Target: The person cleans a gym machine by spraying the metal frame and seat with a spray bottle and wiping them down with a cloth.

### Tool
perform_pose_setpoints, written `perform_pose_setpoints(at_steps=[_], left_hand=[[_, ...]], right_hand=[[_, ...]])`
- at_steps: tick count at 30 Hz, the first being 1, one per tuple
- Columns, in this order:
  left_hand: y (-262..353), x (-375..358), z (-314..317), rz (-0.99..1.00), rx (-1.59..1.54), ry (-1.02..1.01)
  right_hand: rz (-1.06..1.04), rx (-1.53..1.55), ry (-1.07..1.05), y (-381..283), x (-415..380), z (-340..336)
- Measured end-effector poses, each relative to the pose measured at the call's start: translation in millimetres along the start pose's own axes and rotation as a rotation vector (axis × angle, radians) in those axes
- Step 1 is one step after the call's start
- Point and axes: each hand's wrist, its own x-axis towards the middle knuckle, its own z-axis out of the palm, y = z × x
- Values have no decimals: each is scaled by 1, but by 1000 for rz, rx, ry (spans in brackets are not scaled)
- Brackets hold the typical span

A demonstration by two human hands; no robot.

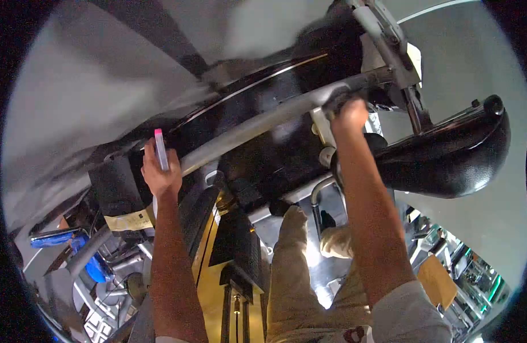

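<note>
My left hand (162, 177) is closed around what looks like a spray bottle (161, 151), white on top with a pink nozzle pointing away from me. Its body is mostly hidden under the hand. Beside that hand runs a thick silver-grey curved bar (246, 132) of a gym machine. My right hand (351, 117), smeared by motion, is closed on a dark bunched thing like a cloth (335, 102), pressed against the bar further right. Just below it sits a pale bracket with a round knob (326, 154).
A black padded seat (446, 154) juts out at the right, joined to an upright metal frame (389, 43). Left of my legs stands a black and yellow machine column (235, 251). A black box with a yellowish label (129, 221) is beside my left forearm. More machines stand at both lower sides.
</note>
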Motion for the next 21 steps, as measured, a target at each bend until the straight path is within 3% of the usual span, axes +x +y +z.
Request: perform_pose_setpoints(at_steps=[1, 5, 6, 8, 9, 12, 15, 18, 20, 21], left_hand=[[2, 1, 0, -12, 2, -9], [4, -1, -3, 15, -4, 0], [6, 0, -3, 0, -10, 5], [1, -1, 2, 30, -93, 41], [1, 0, 2, 26, -87, 36], [5, 1, -1, 5, -71, 25], [12, 2, -5, 30, -122, 18], [-5, 1, 4, 3, -15, 19], [-3, 1, 2, -4, 9, 12], [-1, 1, 2, -6, 19, 8]], right_hand=[[-74, 182, 7, -8, 14, 8], [-169, -204, 24, 14, 14, 10], [-266, -338, 46, 30, 4, 7], [-658, -672, 25, 74, -46, 7], [-955, -869, -22, 94, -64, 5], [-956, -1068, -346, 69, -102, -4], [-1356, -1480, -509, 33, -47, -32], [-1098, -1301, -334, -1, -20, -20], [-1014, -1143, -244, -10, -10, -7], [-1089, -1195, -280, -4, -15, -5]])
